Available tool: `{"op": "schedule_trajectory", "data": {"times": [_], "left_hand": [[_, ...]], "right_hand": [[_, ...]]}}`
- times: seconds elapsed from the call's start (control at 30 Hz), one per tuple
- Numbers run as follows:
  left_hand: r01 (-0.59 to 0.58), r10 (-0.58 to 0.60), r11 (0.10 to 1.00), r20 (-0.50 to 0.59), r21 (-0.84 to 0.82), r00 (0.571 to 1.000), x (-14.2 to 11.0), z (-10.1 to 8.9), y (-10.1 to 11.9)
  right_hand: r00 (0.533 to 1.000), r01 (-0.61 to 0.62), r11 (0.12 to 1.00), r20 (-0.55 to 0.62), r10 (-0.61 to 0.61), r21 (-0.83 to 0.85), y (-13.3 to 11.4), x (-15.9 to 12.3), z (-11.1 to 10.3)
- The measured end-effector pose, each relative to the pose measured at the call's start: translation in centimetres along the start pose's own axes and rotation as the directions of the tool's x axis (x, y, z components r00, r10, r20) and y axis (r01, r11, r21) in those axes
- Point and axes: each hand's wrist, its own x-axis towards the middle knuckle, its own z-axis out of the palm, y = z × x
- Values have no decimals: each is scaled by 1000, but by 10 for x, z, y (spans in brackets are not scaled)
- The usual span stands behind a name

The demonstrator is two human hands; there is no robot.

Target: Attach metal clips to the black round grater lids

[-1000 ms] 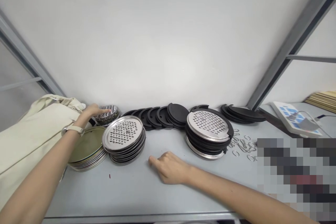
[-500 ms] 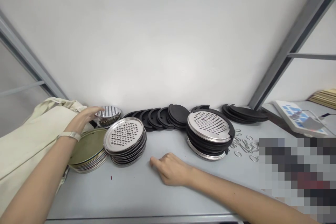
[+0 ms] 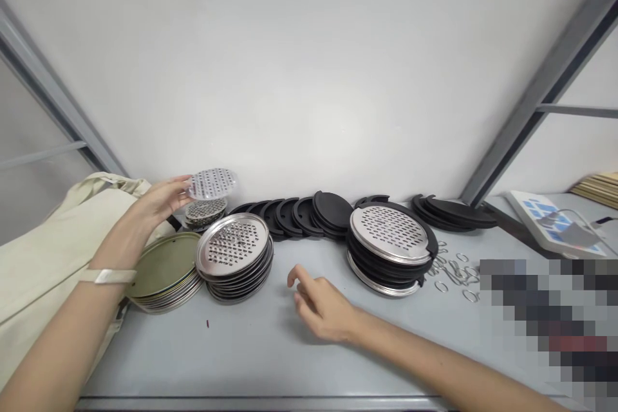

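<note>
Pinched at its left edge by my left hand (image 3: 164,198) is a thin, round perforated metal disc (image 3: 213,184). It is raised above a small stack of similar discs (image 3: 205,209) near the wall. My right hand (image 3: 326,306) is over the table with thumb and forefinger apart, holding nothing. Between the hands stands a stack of rimmed discs (image 3: 234,248), the top one perforated. Left of it lies a stack of plates with an olive-green top (image 3: 167,264). To the right, a perforated disc (image 3: 390,230) rests on a stack of black parts (image 3: 386,273).
Black round holders (image 3: 333,209) lie in an overlapping row along the wall (image 3: 309,77), with more black holders (image 3: 454,211) further right. Loose metal rings and clips (image 3: 456,272) lie nearby. A cream cloth bag (image 3: 58,232) leans at the left. Metal frame posts flank the grey table (image 3: 251,360).
My left hand has lifted a perforated disc up off the small stack. My right hand has shifted slightly right, and its fingers have opened from a fist.
</note>
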Motion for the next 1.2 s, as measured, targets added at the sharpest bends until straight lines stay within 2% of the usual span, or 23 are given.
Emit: {"op": "schedule_trajectory", "data": {"times": [0.1, 0.2, 0.27, 0.37, 0.47, 0.63, 0.73, 0.8, 0.87, 0.93, 1.0, 1.03, 1.13, 1.2], "left_hand": [[84, -66, 972, 89, -219, 994, -24, 20, 18], [120, -61, 963, 241, -240, 969, -51, 49, 38], [130, -62, 970, 307, -206, 950, -68, 67, 50], [118, -53, 981, 371, -154, 927, -88, 85, 63], [132, -60, 981, 425, -142, 903, -98, 93, 69], [192, -92, 964, 444, -185, 891, -104, 96, 66], [186, -90, 965, 434, -183, 896, -109, 88, 58], [165, -94, 975, 392, -152, 915, -112, 75, 50], [120, -87, 986, 264, -115, 961, -118, 54, 40], [101, -106, 993, 101, 53, 989, -125, 28, 28], [118, -112, 945, -38, 305, 993, -134, 2, 11], [129, -110, 915, -72, 382, 991, -140, -10, 1], [166, -158, 820, -62, 548, 985, -156, -34, -28], [136, -156, 786, -19, 603, 988, -164, -37, -42]], "right_hand": [[995, -30, 955, -78, 56, 294, -7, 2, -9], [986, -55, 815, -100, 137, 577, -9, 6, -15], [987, -39, 721, -86, 136, 692, -8, 6, -17], [990, 21, 634, -107, 97, 773, -6, 5, -20], [979, 81, 570, -174, 110, 818, -9, 2, -25], [968, 52, 569, -182, 174, 820, -18, 1, -34], [962, 9, 614, -175, 211, 789, -18, 4, -32], [959, -12, 636, -170, 226, 772, -14, 5, -28], [961, -18, 656, -167, 219, 755, -9, 6, -23], [965, -19, 679, -165, 206, 734, -5, 7, -19], [965, -18, 698, -170, 199, 716, -4, 7, -17], [965, -20, 704, -171, 200, 710, -4, 7, -17], [967, -34, 704, -156, 203, 709, -7, 8, -17], [969, -37, 699, -144, 199, 714, -9, 8, -17]]}}
